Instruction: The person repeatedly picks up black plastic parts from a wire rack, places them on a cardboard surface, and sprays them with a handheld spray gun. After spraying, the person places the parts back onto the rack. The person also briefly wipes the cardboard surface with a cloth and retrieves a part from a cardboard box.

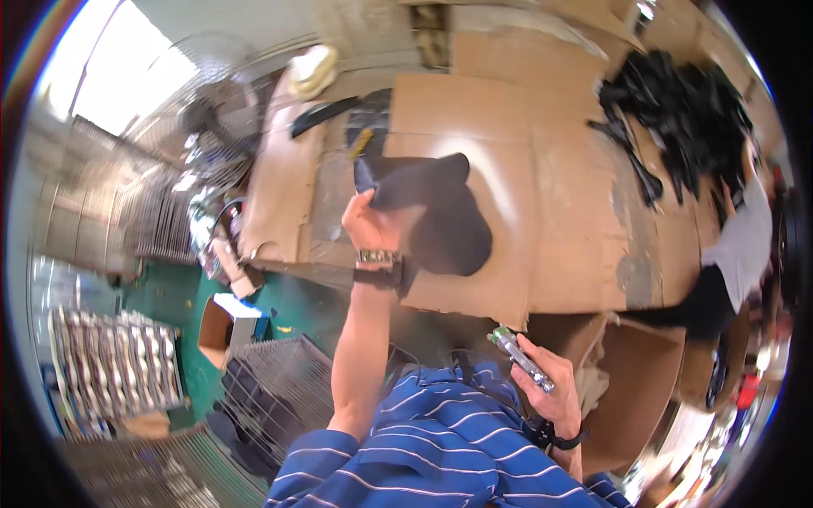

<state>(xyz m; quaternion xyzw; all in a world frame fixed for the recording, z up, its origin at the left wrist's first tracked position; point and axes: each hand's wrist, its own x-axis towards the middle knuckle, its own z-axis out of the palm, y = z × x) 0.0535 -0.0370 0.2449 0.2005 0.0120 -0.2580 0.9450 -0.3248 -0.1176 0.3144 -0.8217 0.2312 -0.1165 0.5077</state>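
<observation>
My left hand (373,222) is closed on the near-left edge of a black, soft-looking piece (449,224) with a rounded body and a narrower lobe at its far end. This piece is over the cardboard-covered table (584,254); whether it rests on the sheet I cannot tell. Close to my body, below the table's front edge, my right hand (550,381) grips a slim silver-and-dark hand tool (523,360) with a green end pointing up and left. The tool's exact kind cannot be made out. Beyond my left hand is a small yellow object (362,142).
A heap of black curved parts (677,118) covers the table's far right, beside another person (741,237). One dark strip (323,116) lies far left. An open carton (635,389) stands at my right. Wire racks (292,381) and a fan (203,114) are at left.
</observation>
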